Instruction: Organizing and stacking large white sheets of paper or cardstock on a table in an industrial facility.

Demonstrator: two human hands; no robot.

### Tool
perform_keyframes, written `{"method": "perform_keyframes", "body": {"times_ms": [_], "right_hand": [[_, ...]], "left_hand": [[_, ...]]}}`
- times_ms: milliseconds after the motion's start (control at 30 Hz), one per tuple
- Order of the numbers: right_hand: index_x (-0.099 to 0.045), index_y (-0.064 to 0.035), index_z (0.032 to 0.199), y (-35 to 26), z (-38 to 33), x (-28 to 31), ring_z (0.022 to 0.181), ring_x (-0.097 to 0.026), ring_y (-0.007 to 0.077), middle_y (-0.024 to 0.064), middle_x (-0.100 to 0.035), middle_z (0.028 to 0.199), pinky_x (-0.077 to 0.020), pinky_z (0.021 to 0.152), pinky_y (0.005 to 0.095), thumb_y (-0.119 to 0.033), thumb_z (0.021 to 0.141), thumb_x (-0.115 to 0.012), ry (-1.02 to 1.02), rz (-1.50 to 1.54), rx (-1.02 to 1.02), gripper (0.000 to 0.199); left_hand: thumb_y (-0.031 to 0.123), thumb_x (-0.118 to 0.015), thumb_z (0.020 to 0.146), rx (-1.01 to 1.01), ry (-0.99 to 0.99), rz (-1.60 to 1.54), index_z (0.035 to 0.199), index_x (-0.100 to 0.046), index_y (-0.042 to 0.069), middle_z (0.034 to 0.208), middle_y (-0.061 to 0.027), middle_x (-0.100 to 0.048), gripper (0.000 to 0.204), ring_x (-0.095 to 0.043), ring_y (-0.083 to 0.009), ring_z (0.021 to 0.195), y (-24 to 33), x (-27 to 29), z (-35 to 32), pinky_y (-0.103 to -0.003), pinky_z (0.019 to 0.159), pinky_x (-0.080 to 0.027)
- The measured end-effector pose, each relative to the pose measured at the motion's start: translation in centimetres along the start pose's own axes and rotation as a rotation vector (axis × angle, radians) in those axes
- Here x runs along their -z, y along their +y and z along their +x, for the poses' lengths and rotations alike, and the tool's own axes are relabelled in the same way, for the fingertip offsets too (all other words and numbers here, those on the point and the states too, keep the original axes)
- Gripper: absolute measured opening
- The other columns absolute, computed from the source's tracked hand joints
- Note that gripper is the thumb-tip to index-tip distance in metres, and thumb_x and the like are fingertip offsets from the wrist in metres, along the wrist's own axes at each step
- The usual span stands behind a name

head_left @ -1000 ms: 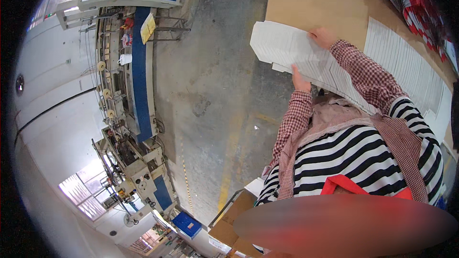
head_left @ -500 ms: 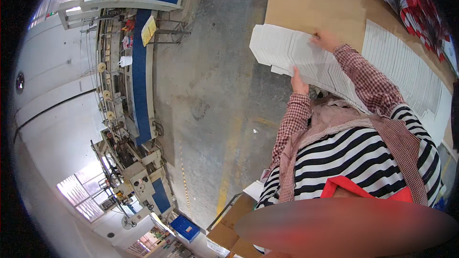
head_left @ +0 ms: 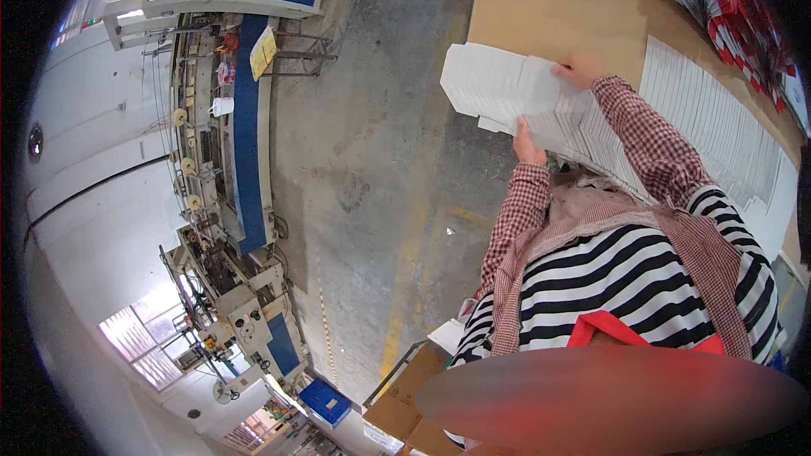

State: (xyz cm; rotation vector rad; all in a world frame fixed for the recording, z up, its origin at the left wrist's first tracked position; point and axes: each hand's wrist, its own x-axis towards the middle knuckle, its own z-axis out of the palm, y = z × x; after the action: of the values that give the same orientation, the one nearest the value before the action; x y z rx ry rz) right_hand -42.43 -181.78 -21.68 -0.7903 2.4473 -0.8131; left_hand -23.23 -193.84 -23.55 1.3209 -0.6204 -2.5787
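Note:
A fanned, overlapping row of flat white paper sheets with slanted corners lies across the tabletop in front of me. At the row's near edge is my left hand, its thumb up on the paper and its other fingers mostly hidden; it looks closed on that edge. My right hand is at the far edge of the same row, with bent fingers pinched together on the paper. How many sheets lie between the fingers cannot be made out.
Brown cardboard covers the table beyond the sheets. A second fanned white row lies to the right, with red-and-white folded pieces at the far right. A long blue-and-cream machine stands left across the grey floor. Cardboard sits low behind.
My right hand has shifted slightly right and its fingertips have come down a little on the far edge of the sheets. My left hand has hardly moved.

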Motion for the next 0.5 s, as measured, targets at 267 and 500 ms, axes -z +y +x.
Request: {"method": "perform_keyframes", "body": {"times_ms": [267,500], "right_hand": [[-0.060,-0.0054,0.080,-0.3,-1.2,-0.2,0.068,-0.055,0.0300,0.0152,-0.058,0.074,-0.0417,0.061,0.0391,-0.037,0.080,-0.049,0.021,-0.102,0.041,0.034],[-0.057,-0.0048,0.087,-0.5,-3.3,0.7,0.065,-0.054,0.0225,0.0108,-0.057,0.072,-0.0427,0.060,0.0327,-0.029,0.077,-0.056,0.122,0.151,-0.083,0.026]], "left_hand": [[0.035,-0.045,0.086,0.011,0.005,0.064,0.117,-0.041,-0.002,0.117,-0.0116,-0.047,0.047,-0.048,-0.0262,0.103,0.1,-0.8,-0.7,-0.039,0.088,-0.038],[0.037,-0.047,0.085,0.024,-0.090,0.002,0.120,-0.038,0.000,0.123,-0.0099,-0.042,0.052,-0.041,-0.0257,0.110,0.0,1.4,-0.4,-0.042,0.092,-0.032]]}}
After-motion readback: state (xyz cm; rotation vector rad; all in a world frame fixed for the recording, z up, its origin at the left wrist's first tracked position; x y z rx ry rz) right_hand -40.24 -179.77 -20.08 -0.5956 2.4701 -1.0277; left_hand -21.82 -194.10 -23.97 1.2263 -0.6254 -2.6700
